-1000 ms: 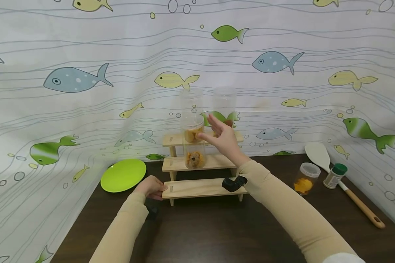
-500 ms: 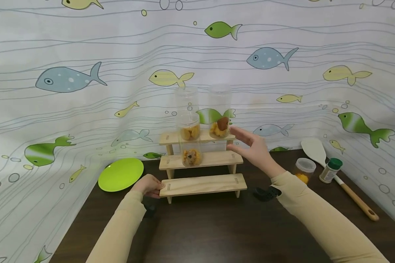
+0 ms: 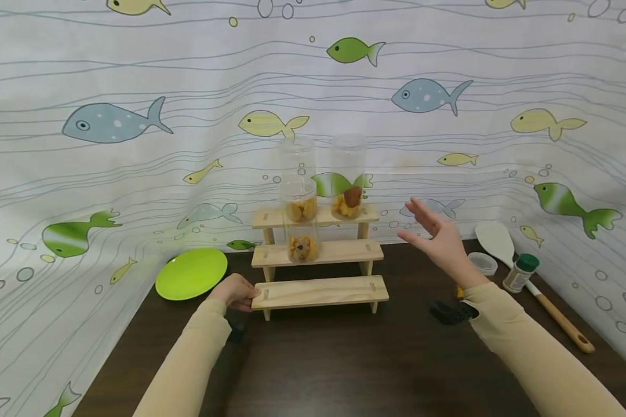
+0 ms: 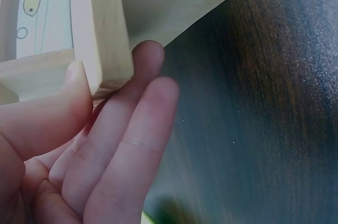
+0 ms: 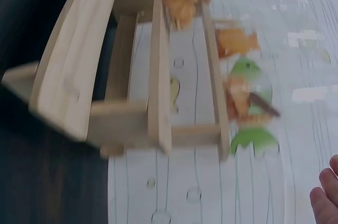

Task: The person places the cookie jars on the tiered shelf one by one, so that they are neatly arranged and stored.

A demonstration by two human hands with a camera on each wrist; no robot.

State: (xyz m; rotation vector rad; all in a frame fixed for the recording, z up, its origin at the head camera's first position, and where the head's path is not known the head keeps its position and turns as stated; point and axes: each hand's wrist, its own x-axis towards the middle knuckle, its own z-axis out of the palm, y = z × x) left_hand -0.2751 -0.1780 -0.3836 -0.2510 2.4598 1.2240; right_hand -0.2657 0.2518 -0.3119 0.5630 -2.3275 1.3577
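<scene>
A three-step wooden rack [image 3: 320, 291] stands against the back wall. My left hand [image 3: 233, 291] pinches the left end of its lowest step. In the left wrist view the thumb lies on the board [image 4: 103, 34] and the fingers reach beneath it. On the top step stand two clear jars with yellowish pieces inside; the right jar [image 3: 348, 197] also holds something brown. A further clear jar [image 3: 302, 246] is on the middle step, partly hiding the left one behind. My right hand [image 3: 440, 243] hangs in the air right of the rack, fingers extended, holding nothing.
A lime-green plate [image 3: 190, 274] lies left of the rack. On the right are a clear tub [image 3: 483, 262], partly hidden by my right hand, a green-capped bottle [image 3: 521, 272] and a white spatula with a wooden handle [image 3: 563, 319]. Fish-patterned cloth covers the walls.
My right hand has moved right, away from the jars on the top step and out past the rack's right side. My left hand stays on the lowest step.
</scene>
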